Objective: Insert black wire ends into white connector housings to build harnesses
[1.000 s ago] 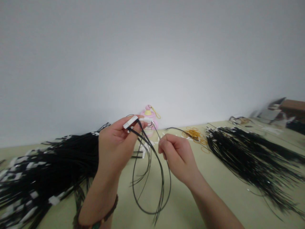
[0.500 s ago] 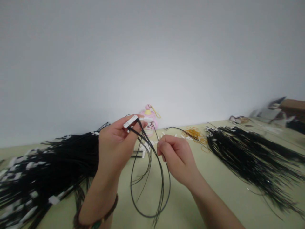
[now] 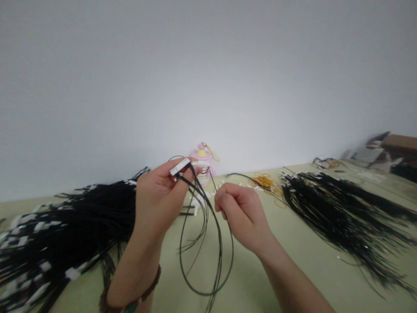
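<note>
Raised over the table, my left hand (image 3: 160,188) is closed on a white wire connector (image 3: 180,167) from which black wires hang. A second white connector (image 3: 202,164) shows just past its fingertips, with thin wires at it. My right hand (image 3: 241,212) is pinched on a thin black wire (image 3: 212,179) whose end points up toward that second connector. Whether the wire tip touches the connector is too small to tell. Below the hands, black wires (image 3: 220,243) droop in a loop. A bracelet circles my left wrist.
Left lies a big heap of black wires (image 3: 94,217) with white connectors. More black wires (image 3: 339,217) spread at the right. Yellow rubber bands (image 3: 264,181), small white connectors (image 3: 197,201) and a pink bottle (image 3: 201,153) are near the wall. A brown box (image 3: 400,145) stands far right.
Both hands keep nearly the same place and hold. The connector in my left hand has turned slightly, and the hanging wire loop has shifted a little.
</note>
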Motion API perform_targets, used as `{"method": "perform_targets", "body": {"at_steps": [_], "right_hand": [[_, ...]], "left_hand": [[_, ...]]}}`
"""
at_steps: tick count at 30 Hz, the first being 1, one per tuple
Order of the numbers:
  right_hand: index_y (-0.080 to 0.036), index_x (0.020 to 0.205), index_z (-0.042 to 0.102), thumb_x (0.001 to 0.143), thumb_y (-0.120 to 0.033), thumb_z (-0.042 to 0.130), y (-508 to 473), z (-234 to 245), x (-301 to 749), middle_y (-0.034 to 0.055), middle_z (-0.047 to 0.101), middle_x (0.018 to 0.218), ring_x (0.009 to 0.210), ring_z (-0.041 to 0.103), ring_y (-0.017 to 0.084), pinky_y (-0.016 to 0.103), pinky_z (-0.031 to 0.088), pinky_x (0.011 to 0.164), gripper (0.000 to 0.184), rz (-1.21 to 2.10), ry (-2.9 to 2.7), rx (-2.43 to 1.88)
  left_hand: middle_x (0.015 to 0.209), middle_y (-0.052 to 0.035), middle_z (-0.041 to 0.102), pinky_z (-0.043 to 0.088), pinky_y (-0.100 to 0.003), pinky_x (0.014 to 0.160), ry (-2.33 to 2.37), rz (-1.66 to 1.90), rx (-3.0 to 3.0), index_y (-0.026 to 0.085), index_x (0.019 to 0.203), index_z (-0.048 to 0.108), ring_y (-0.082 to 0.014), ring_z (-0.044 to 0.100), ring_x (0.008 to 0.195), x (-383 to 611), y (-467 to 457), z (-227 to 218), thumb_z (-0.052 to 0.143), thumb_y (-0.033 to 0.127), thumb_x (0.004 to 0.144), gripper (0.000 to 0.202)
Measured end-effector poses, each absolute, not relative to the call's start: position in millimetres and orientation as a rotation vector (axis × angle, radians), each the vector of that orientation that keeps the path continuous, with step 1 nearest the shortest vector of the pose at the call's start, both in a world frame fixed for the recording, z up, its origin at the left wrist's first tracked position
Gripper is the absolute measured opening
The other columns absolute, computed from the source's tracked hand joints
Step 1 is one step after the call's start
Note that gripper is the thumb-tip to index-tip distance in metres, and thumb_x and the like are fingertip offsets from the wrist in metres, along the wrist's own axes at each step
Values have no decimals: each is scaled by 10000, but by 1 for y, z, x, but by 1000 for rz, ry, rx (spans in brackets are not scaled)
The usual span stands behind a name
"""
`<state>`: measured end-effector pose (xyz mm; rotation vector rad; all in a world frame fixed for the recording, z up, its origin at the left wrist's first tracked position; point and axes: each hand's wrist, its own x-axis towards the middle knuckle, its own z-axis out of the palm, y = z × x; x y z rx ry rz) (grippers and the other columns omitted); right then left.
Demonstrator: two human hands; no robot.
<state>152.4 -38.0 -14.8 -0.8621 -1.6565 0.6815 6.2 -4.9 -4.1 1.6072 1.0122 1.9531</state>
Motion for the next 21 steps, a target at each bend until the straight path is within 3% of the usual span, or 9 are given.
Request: {"method": "perform_targets", "body": {"at_steps": [9, 21], "right_hand": [[-163, 559, 494, 831, -166, 442, -40, -14, 152, -65, 407, 481, 473, 363, 49, 182, 273, 466, 277, 662, -1653, -862], [-166, 554, 489, 861, -187, 451, -39, -11, 151, -65, 416, 475, 459, 363, 47, 179, 285, 458, 310, 616, -1603, -861]], "left_hand": [[895, -41, 762, 571, -245, 743, 1045, 1913, 1660, 196, 948, 764, -144, 699, 779, 3, -3, -7, 729, 216, 769, 183], [896, -11, 758, 544, -194, 671, 1025, 1881, 1700, 220, 901, 754, -124, 687, 757, 1, 0, -9, 733, 216, 760, 143]]}}
